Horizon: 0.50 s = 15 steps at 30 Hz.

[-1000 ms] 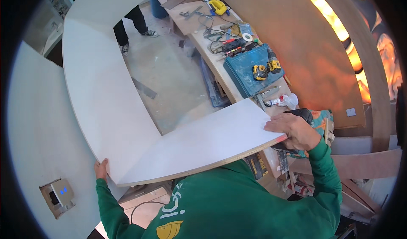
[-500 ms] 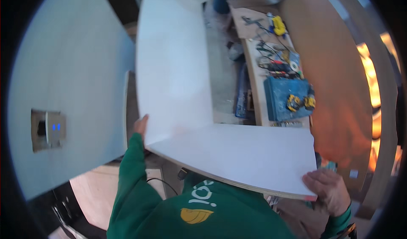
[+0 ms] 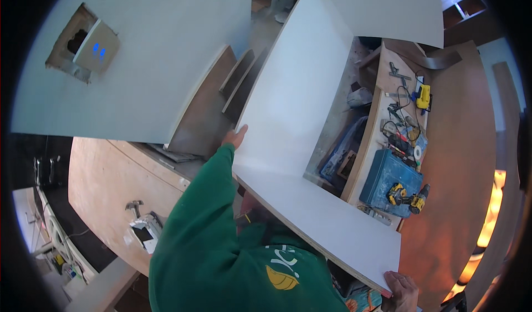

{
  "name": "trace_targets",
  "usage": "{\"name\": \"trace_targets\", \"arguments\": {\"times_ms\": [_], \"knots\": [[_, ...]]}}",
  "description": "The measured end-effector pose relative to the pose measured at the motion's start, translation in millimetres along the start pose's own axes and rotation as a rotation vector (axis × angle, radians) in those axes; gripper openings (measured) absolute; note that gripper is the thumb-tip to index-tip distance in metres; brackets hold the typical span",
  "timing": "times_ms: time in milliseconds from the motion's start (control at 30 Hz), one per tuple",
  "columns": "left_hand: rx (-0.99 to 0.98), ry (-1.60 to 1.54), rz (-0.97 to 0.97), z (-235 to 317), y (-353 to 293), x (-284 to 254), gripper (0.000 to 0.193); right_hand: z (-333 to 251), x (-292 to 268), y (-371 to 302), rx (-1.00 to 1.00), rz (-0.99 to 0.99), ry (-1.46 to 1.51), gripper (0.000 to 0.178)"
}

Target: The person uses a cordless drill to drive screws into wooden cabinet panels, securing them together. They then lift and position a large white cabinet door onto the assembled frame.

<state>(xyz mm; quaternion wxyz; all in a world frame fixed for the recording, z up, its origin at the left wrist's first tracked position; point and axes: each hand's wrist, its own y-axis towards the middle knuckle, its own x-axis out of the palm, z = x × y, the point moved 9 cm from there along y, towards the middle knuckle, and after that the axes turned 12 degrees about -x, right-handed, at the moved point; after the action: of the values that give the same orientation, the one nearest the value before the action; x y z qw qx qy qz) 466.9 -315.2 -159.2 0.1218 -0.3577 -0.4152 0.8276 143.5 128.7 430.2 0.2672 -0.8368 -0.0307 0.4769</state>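
Note:
A white three-sided frame of boards is in my hands. Its long board [image 3: 293,85] slants away from me, with a near board [image 3: 332,215] across my body and a far board [image 3: 396,13] at the top. My left hand [image 3: 235,137] is closed on the outer edge of the long board, close to the near corner. At the right end of the near board, my right hand [image 3: 401,291] wraps round the edge; some of its fingers are hidden.
Beyond the frame, a workbench [image 3: 363,171] bears a blue tool case [image 3: 382,173], a yellow-black drill [image 3: 415,198] and several tools. Left stand a pale panel [image 3: 166,57] with a switch plate [image 3: 98,45] and a wooden surface [image 3: 111,173] with a hammer [image 3: 134,207]. A brown board [image 3: 460,146] rises at right.
My view has turned and tilted, so the frame, bench and pale panel now appear slanted and farther right. The wooden surface with the hammer has come into view. Both hands still hold the frame.

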Motion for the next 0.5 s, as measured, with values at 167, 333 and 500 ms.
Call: {"name": "trace_targets", "arguments": {"times_ms": [167, 333, 500], "knots": [[0.002, -0.013, 0.047, -7, 4, -1, 0.114, -22, -13, 29, -0.336, -0.007, -0.107, 0.035], [0.018, -0.067, 0.044, -8, 18, 14, 0.113, 74, 32, 35, -0.172, 0.095, 0.095, 0.043], [0.024, -0.11, 0.036, -15, 23, 11, 0.112, 136, 58, 49, -0.318, -0.094, -0.151, 0.047]]}}
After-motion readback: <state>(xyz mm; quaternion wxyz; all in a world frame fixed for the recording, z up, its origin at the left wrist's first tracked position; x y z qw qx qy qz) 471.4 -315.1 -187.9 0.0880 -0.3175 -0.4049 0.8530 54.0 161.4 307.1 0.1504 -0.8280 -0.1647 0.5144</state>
